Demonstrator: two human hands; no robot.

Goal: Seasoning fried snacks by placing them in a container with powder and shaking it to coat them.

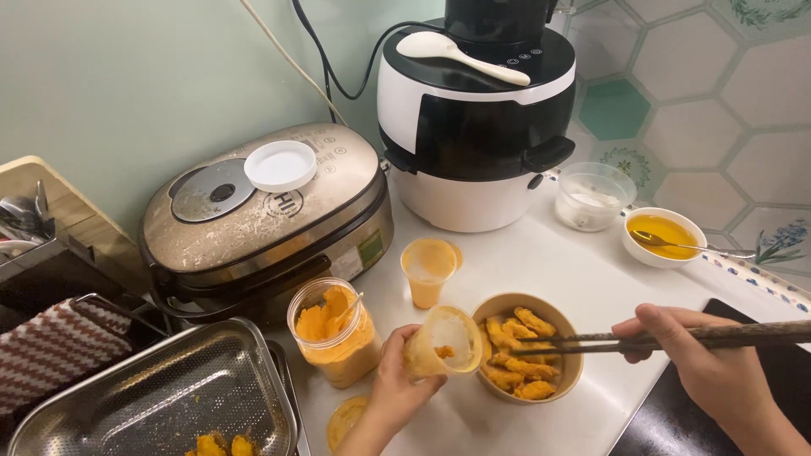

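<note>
The left hand [397, 384] tilts a small clear cup [443, 342] toward a tan bowl [566, 371] of orange battered pieces [519, 350]. The right hand [705, 363] holds dark chopsticks [642, 340], tips over the bowl. Just beside the cup stands a jar of orange paste [336, 333]; behind it sits a gold rice cooker [262, 215]. A metal tray [169, 397] lies at the left.

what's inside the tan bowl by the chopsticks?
The tan bowl holds orange-yellow battered pieces, piled. Chopsticks in the right hand reach in. The bowl's bottom is covered by the pieces.
</note>
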